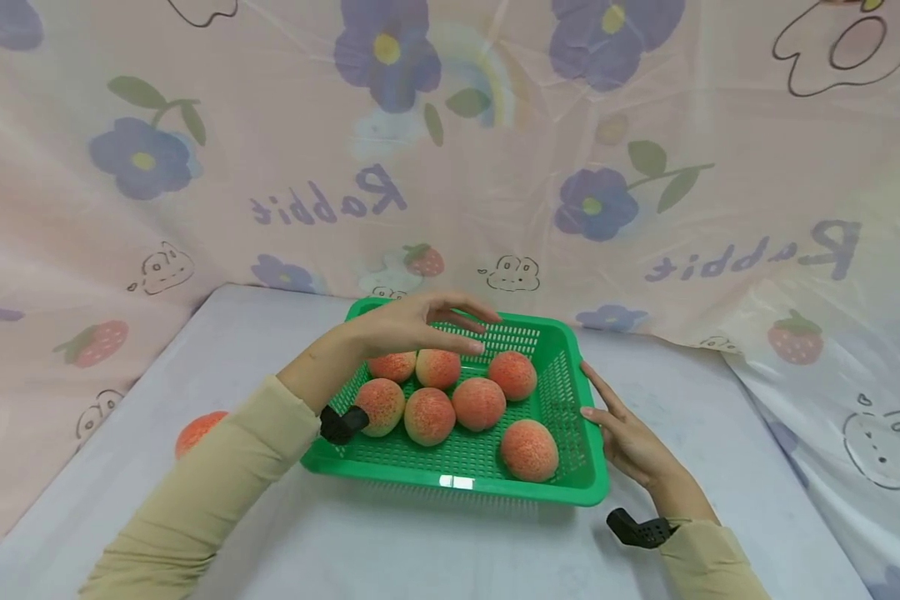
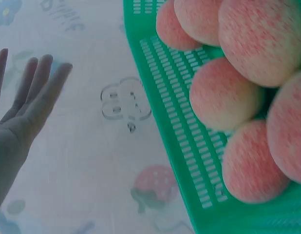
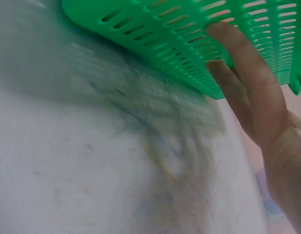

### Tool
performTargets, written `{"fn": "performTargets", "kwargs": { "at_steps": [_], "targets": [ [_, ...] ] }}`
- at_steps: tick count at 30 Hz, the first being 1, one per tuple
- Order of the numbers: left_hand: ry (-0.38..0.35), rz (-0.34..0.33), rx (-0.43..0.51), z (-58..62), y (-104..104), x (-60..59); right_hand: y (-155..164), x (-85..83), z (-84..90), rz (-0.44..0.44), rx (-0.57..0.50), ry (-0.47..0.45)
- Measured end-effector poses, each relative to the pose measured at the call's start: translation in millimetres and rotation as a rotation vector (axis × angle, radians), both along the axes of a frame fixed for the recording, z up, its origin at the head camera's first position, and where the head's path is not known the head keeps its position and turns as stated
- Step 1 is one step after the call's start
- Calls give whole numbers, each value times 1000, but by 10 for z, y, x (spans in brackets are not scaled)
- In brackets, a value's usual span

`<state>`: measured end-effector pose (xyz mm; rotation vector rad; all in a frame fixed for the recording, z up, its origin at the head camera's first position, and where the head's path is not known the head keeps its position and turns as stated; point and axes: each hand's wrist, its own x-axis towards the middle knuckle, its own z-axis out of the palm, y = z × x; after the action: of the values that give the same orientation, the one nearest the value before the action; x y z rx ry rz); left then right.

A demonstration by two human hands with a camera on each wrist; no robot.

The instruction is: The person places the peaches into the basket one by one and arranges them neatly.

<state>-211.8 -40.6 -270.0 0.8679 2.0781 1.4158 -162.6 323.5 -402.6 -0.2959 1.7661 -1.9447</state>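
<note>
Left hand [image 1: 412, 321] open above peaches [image 1: 478, 403], right hand [image 1: 624, 433] flat against green basket [image 1: 570, 392], white table [image 1: 420, 542], floral curtain [image 1: 270, 167]

1. This looks like a staged tabletop set rather than a lived-in room, though the narrow view leaves the building itself unseen.
2. A pink printed sheet [image 1: 495, 167] with flowers, strawberries and the word "Rabbit" hangs as a backdrop beyond both grips, hiding any walls.
3. A pale cloth-covered counter [image 1: 450, 542] lies under the grips, carrying a green plastic basket [image 1: 570, 487] of peaches [image 1: 528, 450].
</note>
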Motion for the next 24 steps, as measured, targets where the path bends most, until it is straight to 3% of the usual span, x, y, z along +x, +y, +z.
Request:
{"fn": "performTargets", "kwargs": {
  "at_steps": [8,24],
  "targets": [
    [40,108,-17,3,-341,77,29,0,-37,-11,10,-2],
    [68,203,23,-100,-903,213,-9,-13,-27,11,-26,-15]
  ]
}}
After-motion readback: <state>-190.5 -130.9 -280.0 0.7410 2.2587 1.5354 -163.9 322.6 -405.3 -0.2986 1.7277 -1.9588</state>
